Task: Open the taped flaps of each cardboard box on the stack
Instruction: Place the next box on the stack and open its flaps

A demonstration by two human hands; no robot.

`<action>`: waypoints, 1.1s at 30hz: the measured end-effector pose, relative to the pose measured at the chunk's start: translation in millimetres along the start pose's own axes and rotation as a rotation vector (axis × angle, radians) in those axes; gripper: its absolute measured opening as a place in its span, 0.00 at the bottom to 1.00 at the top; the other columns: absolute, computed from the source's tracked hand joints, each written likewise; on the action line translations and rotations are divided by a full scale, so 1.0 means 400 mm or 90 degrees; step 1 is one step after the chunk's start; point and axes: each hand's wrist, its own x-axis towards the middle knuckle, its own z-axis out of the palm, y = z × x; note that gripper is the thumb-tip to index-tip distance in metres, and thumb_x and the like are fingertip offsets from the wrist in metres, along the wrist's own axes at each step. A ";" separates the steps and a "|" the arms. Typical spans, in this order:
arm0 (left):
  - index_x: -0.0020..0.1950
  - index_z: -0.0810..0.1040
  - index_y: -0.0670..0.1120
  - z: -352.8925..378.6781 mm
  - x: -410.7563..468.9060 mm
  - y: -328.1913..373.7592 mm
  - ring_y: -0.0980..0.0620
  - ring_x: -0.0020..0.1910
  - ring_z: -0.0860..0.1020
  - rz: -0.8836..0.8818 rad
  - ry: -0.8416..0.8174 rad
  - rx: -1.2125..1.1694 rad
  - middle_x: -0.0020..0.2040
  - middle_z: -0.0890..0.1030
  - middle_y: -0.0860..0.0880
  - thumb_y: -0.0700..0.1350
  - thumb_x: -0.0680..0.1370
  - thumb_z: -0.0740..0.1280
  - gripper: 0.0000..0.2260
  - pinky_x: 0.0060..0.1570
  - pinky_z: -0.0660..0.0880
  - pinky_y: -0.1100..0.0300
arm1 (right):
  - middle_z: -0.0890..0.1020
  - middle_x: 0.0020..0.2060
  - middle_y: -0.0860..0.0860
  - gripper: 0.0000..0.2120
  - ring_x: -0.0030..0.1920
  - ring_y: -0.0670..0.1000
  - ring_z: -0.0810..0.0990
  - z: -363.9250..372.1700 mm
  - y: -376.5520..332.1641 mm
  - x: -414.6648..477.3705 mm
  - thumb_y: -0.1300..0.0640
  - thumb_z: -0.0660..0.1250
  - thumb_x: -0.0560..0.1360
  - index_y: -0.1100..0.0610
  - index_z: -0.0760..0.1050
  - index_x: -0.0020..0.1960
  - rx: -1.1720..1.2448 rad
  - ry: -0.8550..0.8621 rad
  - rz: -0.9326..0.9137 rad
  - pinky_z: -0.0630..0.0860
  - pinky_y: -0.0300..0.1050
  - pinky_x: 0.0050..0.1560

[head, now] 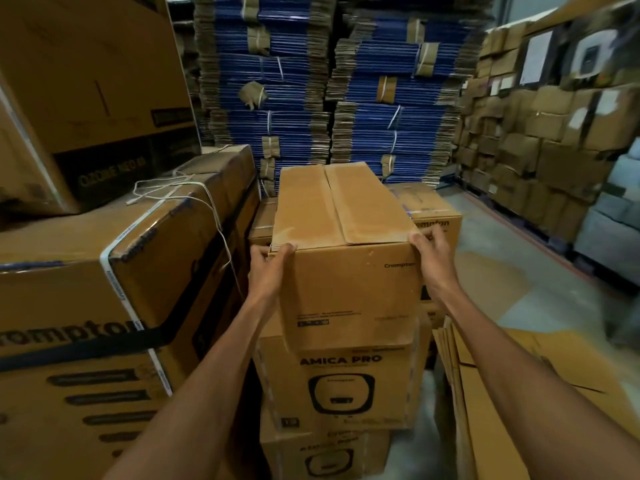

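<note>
Straight before me the top box point(346, 237) sits on the AMICA PRO box point(339, 386), which rests on a third box point(322, 459). My left hand point(268, 271) grips its near left corner, and my right hand point(433, 254) grips the near right one. Just left of the stack stands a large Crompton carton point(104, 306), with the OZONE NEO carton point(86, 81) on it. Behind rise bundles of flattened cartons point(329, 81). Flat cardboard sheets point(502, 393) lie at my right, and stacked boxes point(536, 133) stand farther right.

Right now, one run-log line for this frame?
top plain brown cardboard box: flaps closed | left-hand grip: holds near-left top corner | right-hand grip: holds near-right top corner | rests on printed AMICA PRO cardboard box
</note>
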 end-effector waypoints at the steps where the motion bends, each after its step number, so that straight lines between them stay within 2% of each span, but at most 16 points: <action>1: 0.60 0.67 0.47 0.006 0.012 -0.006 0.54 0.49 0.74 -0.003 -0.012 0.003 0.53 0.75 0.50 0.61 0.78 0.68 0.22 0.43 0.69 0.53 | 0.76 0.44 0.48 0.11 0.41 0.50 0.76 0.007 0.008 0.008 0.49 0.61 0.84 0.57 0.68 0.53 -0.018 0.002 0.002 0.71 0.49 0.41; 5: 0.70 0.64 0.49 0.027 0.026 0.016 0.50 0.56 0.74 0.025 -0.026 0.050 0.60 0.73 0.50 0.60 0.80 0.67 0.25 0.51 0.70 0.52 | 0.77 0.44 0.48 0.10 0.46 0.55 0.78 0.023 0.019 0.043 0.48 0.60 0.84 0.55 0.68 0.58 -0.074 0.050 -0.021 0.73 0.53 0.44; 7: 0.74 0.63 0.50 0.024 0.035 0.033 0.50 0.59 0.74 0.106 -0.029 0.136 0.64 0.73 0.51 0.57 0.81 0.67 0.26 0.55 0.72 0.52 | 0.79 0.49 0.50 0.10 0.52 0.57 0.77 0.023 0.018 0.054 0.50 0.59 0.84 0.52 0.70 0.62 -0.143 0.054 -0.056 0.71 0.54 0.48; 9: 0.75 0.64 0.51 0.027 0.055 0.056 0.50 0.64 0.74 0.232 -0.036 0.262 0.68 0.74 0.50 0.52 0.81 0.67 0.24 0.63 0.73 0.50 | 0.81 0.56 0.53 0.11 0.58 0.57 0.76 0.029 0.008 0.063 0.55 0.58 0.84 0.52 0.72 0.65 -0.254 0.044 -0.128 0.70 0.50 0.52; 10: 0.74 0.67 0.50 0.035 0.066 0.071 0.49 0.66 0.74 0.297 -0.045 0.342 0.69 0.75 0.49 0.50 0.82 0.67 0.22 0.67 0.71 0.48 | 0.81 0.56 0.53 0.11 0.59 0.56 0.77 0.036 -0.003 0.064 0.57 0.58 0.84 0.53 0.75 0.63 -0.321 0.036 -0.171 0.71 0.51 0.56; 13: 0.70 0.73 0.50 0.083 0.089 0.113 0.49 0.60 0.77 0.394 -0.090 0.611 0.62 0.81 0.48 0.52 0.83 0.60 0.16 0.70 0.67 0.44 | 0.83 0.48 0.53 0.10 0.56 0.57 0.78 0.058 -0.029 0.062 0.54 0.59 0.82 0.55 0.77 0.55 -0.482 0.031 -0.242 0.71 0.59 0.62; 14: 0.70 0.73 0.51 0.100 0.097 0.125 0.48 0.60 0.77 0.390 -0.110 0.672 0.61 0.81 0.47 0.54 0.84 0.58 0.16 0.70 0.66 0.44 | 0.83 0.48 0.53 0.11 0.57 0.58 0.78 0.061 -0.031 0.058 0.51 0.58 0.81 0.55 0.76 0.55 -0.515 0.028 -0.244 0.71 0.60 0.62; 16: 0.73 0.71 0.51 0.128 0.119 0.136 0.45 0.64 0.76 0.359 -0.170 0.733 0.66 0.79 0.45 0.57 0.84 0.55 0.20 0.70 0.64 0.43 | 0.83 0.52 0.53 0.14 0.62 0.58 0.75 0.059 -0.024 0.052 0.44 0.57 0.81 0.53 0.74 0.56 -0.553 0.012 -0.246 0.69 0.60 0.64; 19: 0.80 0.63 0.53 0.159 0.148 0.139 0.45 0.76 0.65 0.323 -0.274 0.797 0.79 0.66 0.47 0.61 0.85 0.50 0.25 0.74 0.56 0.40 | 0.82 0.57 0.52 0.21 0.64 0.57 0.73 0.052 -0.018 0.050 0.35 0.54 0.79 0.50 0.71 0.57 -0.596 -0.008 -0.261 0.68 0.61 0.64; 22: 0.83 0.54 0.57 0.166 0.159 0.134 0.45 0.81 0.55 0.312 -0.332 0.881 0.83 0.56 0.50 0.63 0.84 0.45 0.27 0.75 0.51 0.38 | 0.80 0.62 0.52 0.27 0.67 0.58 0.71 0.050 -0.017 0.053 0.30 0.50 0.78 0.50 0.71 0.61 -0.634 -0.034 -0.262 0.70 0.61 0.63; 24: 0.82 0.51 0.61 0.160 0.160 0.124 0.44 0.82 0.51 0.299 -0.349 0.909 0.84 0.52 0.50 0.64 0.84 0.43 0.26 0.76 0.48 0.37 | 0.78 0.67 0.52 0.31 0.69 0.58 0.69 0.055 -0.018 0.047 0.28 0.48 0.77 0.50 0.71 0.65 -0.662 -0.047 -0.261 0.71 0.61 0.62; 27: 0.81 0.50 0.65 0.150 0.154 0.110 0.44 0.82 0.46 0.286 -0.348 0.918 0.84 0.47 0.51 0.65 0.84 0.43 0.25 0.77 0.44 0.36 | 0.76 0.68 0.52 0.35 0.70 0.59 0.69 0.075 -0.030 0.034 0.27 0.44 0.76 0.50 0.71 0.67 -0.717 -0.048 -0.274 0.68 0.62 0.65; 33: 0.81 0.48 0.65 0.146 0.147 0.106 0.45 0.82 0.44 0.284 -0.345 0.913 0.84 0.45 0.51 0.64 0.84 0.43 0.25 0.77 0.43 0.36 | 0.73 0.71 0.53 0.39 0.72 0.61 0.66 0.099 -0.058 0.028 0.26 0.39 0.74 0.49 0.68 0.71 -0.753 -0.082 -0.232 0.68 0.65 0.64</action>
